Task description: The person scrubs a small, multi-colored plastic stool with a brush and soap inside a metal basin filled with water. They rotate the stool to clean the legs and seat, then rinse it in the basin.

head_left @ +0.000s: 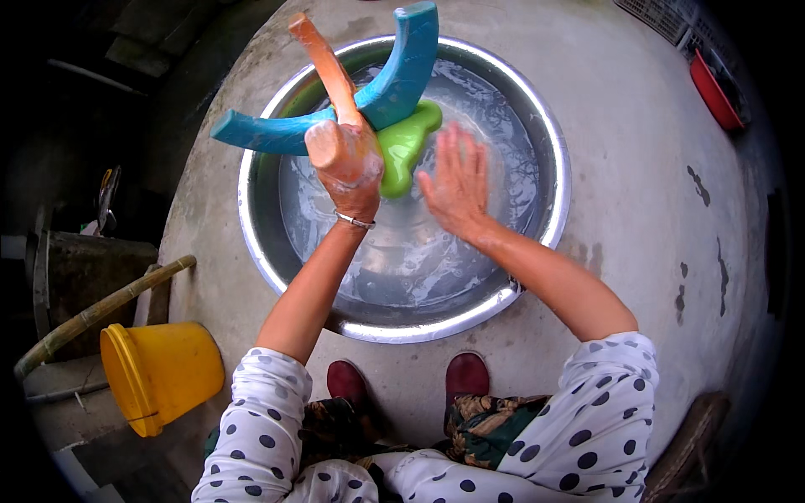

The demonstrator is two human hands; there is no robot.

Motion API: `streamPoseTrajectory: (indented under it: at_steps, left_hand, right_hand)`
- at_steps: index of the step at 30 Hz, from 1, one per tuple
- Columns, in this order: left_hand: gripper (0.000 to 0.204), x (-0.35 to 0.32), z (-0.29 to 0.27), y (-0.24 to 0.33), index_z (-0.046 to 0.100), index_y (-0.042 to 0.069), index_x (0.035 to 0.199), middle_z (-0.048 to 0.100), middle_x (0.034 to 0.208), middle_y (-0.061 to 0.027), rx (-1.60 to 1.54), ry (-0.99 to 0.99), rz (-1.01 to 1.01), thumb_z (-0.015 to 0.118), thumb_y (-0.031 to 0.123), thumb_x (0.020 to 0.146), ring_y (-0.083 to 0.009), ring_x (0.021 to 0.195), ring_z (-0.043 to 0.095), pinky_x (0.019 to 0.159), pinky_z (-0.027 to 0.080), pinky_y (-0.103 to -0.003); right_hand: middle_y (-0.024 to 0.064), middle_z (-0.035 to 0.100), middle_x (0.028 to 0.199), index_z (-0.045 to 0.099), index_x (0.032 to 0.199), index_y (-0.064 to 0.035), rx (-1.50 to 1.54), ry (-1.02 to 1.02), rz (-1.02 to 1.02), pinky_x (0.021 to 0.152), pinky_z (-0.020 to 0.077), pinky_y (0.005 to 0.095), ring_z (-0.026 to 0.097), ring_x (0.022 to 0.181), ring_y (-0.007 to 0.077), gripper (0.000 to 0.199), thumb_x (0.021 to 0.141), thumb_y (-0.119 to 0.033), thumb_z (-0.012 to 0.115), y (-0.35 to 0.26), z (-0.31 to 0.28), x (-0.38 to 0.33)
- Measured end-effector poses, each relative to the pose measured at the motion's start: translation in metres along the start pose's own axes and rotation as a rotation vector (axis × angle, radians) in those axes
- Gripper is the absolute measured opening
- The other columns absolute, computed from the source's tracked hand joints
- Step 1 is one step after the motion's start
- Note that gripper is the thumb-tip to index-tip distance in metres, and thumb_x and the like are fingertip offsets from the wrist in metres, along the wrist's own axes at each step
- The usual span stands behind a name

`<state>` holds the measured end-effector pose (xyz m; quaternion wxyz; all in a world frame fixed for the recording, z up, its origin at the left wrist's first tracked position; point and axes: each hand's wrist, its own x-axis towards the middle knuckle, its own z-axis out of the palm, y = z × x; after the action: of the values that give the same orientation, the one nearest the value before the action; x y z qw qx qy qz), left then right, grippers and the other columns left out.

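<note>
My left hand [350,163], covered in soap suds, grips a bundle of curved plastic pieces above a big metal basin [537,126]: an orange piece [323,63], two blue ones [402,71], and a green one [404,144]. They fan out over the basin's far left side. My right hand [457,180] hovers just right of the green piece, fingers spread, holding nothing. Soapy water [419,251] fills the basin.
The basin rests on a round concrete slab [637,218]. A yellow bucket [159,373] lies at the lower left beside a bamboo pole [92,314]. A red bowl [714,90] sits at the upper right. My two dark red shoes [465,375] stand by the basin's near rim.
</note>
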<state>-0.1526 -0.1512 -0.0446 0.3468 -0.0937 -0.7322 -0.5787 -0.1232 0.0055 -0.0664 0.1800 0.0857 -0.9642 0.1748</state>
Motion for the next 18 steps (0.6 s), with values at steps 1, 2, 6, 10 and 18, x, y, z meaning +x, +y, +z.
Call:
streamPoseTrajectory:
  at_steps: [1, 2, 6, 10, 18]
  left_hand:
    - [0.048, -0.003, -0.002, 0.0, 0.05, 0.005, 0.108, 0.054, 0.102, -0.01, 0.102, -0.02, 0.034, 0.068, 0.01, 0.064, -0.028, 0.097, 0.053, 0.087, 0.042, -0.039]
    - [0.045, -0.003, -0.002, 0.002, 0.053, 0.005, 0.106, 0.054, 0.103, -0.0117, 0.203, -0.04, 0.072, 0.067, 0.011, 0.064, -0.0319, 0.097, 0.054, 0.084, 0.042, -0.04]
    - [0.043, -0.013, 0.017, 0.024, 0.052, 0.003, 0.105, 0.053, 0.097, -0.0156, 0.088, -0.041, 0.09, 0.063, 0.014, 0.065, -0.0361, 0.095, 0.052, 0.078, 0.043, -0.04]
    - [0.039, -0.017, 0.014, 0.02, 0.051, 0.002, 0.103, 0.052, 0.095, -0.0149, 0.09, 0.038, 0.013, 0.063, 0.013, 0.068, -0.0341, 0.094, 0.052, 0.078, 0.043, -0.041]
    - [0.073, -0.037, 0.017, 0.01, 0.041, 0.005, 0.124, 0.046, 0.118, -0.0076, -0.021, -0.177, -0.148, 0.081, 0.019, 0.065, -0.0205, 0.113, 0.044, 0.098, 0.035, -0.035]
  right_hand:
    - [0.0242, 0.031, 0.139, 0.033, 0.13, 0.009, 0.047, 0.073, -0.061, 0.103, 0.0288, 0.0452, 0.034, 0.125, 0.0363, 0.072, 0.079, -0.036, 0.059, -0.009, 0.01, 0.005]
    - [0.025, 0.035, 0.136, 0.035, 0.128, 0.0096, 0.353, -0.012, 0.166, 0.102, 0.0298, 0.044, 0.037, 0.123, 0.0366, 0.073, 0.079, -0.037, 0.06, -0.017, 0.021, 0.011]
    - [0.0281, 0.047, 0.123, 0.042, 0.117, 0.0108, 0.908, -0.183, 0.775, 0.097, 0.0359, 0.041, 0.048, 0.11, 0.0378, 0.071, 0.074, -0.04, 0.066, 0.005, 0.088, 0.042]
    - [0.0294, 0.053, 0.114, 0.05, 0.106, 0.0104, 1.177, -0.105, 0.891, 0.088, 0.0414, 0.0411, 0.054, 0.102, 0.0381, 0.067, 0.069, -0.041, 0.072, -0.004, 0.086, 0.047]
    - [0.022, 0.065, 0.08, 0.063, 0.084, 0.0073, 1.185, -0.129, 0.621, 0.07, 0.0476, 0.0399, 0.063, 0.075, 0.0328, 0.052, 0.073, -0.043, 0.068, 0.006, 0.11, 0.032]
